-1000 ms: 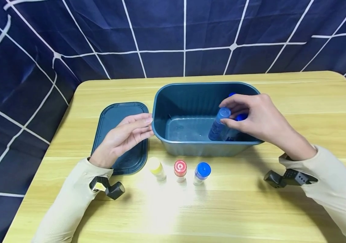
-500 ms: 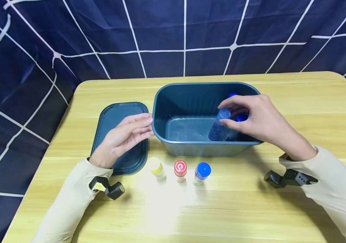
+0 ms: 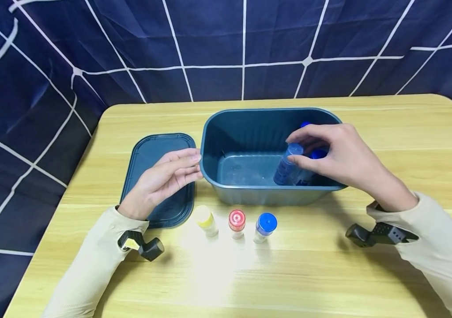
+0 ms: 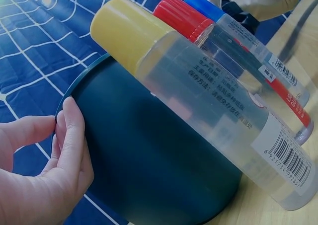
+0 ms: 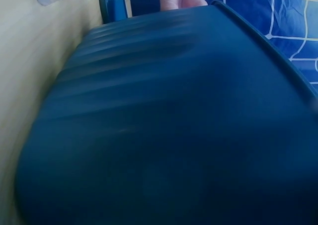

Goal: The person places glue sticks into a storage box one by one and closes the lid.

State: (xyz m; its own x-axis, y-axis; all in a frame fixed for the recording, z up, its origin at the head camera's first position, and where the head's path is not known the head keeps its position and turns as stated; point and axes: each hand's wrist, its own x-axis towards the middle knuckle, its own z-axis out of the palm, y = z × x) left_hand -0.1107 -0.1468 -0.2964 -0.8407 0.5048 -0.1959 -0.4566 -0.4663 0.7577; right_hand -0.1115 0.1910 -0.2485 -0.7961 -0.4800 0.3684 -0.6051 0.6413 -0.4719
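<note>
Head view first: a blue bottle [image 3: 284, 170] is pinched near its top between the thumb and fingers of the right hand [image 3: 343, 152]. It's held a bit tilted inside the right half of a dark teal bin [image 3: 265, 197], though whether its base is touching the floor can't really be told. One blue cap [image 3: 319, 154] is seen just beside it, partly covered by the hand, and a second blue cap [image 3: 305, 124] can be spotted near the back wall.

Nothing is pinched by the left hand [image 3: 162, 179], as far as can be seen: its fingers are fairly straight, close together, and laid against the left end of the bin at the rim. Below that hand, a flat dark teal lid [image 3: 174, 207] is set on the wooden table [image 3: 309, 274].

Three bottles are lined up, standing, in front of the bin: a yellow-capped bottle [image 3: 207, 221], a red-capped bottle [image 3: 236, 223] and a blue-capped bottle [image 3: 265, 226]. Barcodes can be made out in the left wrist view. Right wrist view is mostly filled by the bin's outer wall, so the pinch can't be checked from there. Beige sleeves [image 3: 87, 265] are worn, and dark blue cloth [image 3: 210, 84] with white lines is hung behind.
</note>
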